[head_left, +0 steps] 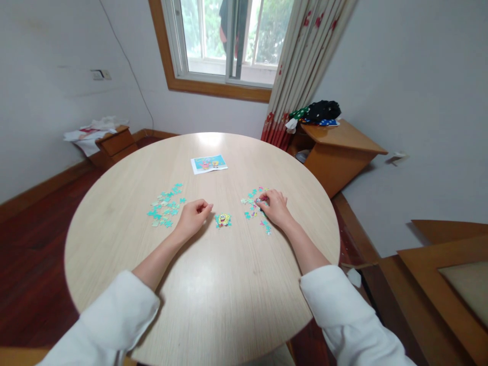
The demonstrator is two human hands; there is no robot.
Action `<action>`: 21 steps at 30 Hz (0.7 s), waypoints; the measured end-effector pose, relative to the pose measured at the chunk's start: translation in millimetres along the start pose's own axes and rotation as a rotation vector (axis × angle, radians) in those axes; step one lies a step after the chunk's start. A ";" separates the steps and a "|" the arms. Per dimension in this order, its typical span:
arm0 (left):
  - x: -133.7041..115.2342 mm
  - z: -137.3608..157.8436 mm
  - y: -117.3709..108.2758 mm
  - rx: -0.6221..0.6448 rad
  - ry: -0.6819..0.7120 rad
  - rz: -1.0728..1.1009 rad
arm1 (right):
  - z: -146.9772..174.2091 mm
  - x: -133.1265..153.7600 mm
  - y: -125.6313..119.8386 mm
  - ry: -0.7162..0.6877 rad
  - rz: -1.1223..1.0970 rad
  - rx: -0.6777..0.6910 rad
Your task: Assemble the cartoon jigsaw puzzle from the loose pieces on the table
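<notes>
A small joined patch of jigsaw puzzle (223,220) with a yellow cartoon face lies on the table between my hands. Just left of it, my left hand (193,218) rests with its fingers curled closed; whatever may be inside is hidden. My right hand (276,207) is over the mixed pile of loose puzzle pieces (250,201), thumb and fingers pinched at a puzzle piece (258,201). These pieces are teal, pink, yellow and dark. To the left of my left hand spreads another pile of mostly teal and pale green puzzle pieces (163,208).
The round wooden table (213,284) carries a printed reference picture (209,164) toward its far side. Beyond it stand a wooden cabinet (343,147) with cloths on top and a low drawer unit (117,143). A wooden chair (438,264) is at the right.
</notes>
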State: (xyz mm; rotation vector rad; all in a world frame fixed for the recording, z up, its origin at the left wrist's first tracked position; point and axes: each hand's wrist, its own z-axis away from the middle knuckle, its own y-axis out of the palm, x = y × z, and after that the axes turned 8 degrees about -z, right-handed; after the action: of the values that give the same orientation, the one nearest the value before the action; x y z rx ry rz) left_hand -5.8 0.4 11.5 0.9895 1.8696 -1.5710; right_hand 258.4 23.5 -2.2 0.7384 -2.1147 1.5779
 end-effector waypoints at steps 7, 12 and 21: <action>2.5 -0.4 1.1 -0.014 0.019 0.007 | 2.6 9.9 -2.1 -0.032 -0.376 0.046; -7.2 4.0 1.6 0.036 0.038 0.089 | 7.5 31.3 10.1 0.043 -0.749 0.106; -16.4 9.3 6.5 0.189 0.065 0.293 | 27.4 72.7 32.7 0.038 -0.970 0.366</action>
State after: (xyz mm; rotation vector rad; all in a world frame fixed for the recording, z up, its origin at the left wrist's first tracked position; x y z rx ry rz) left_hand 8.6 -11.7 18.1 1.3448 1.5516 -1.5713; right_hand 181.1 -8.1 9.2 1.5280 -1.0922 1.3514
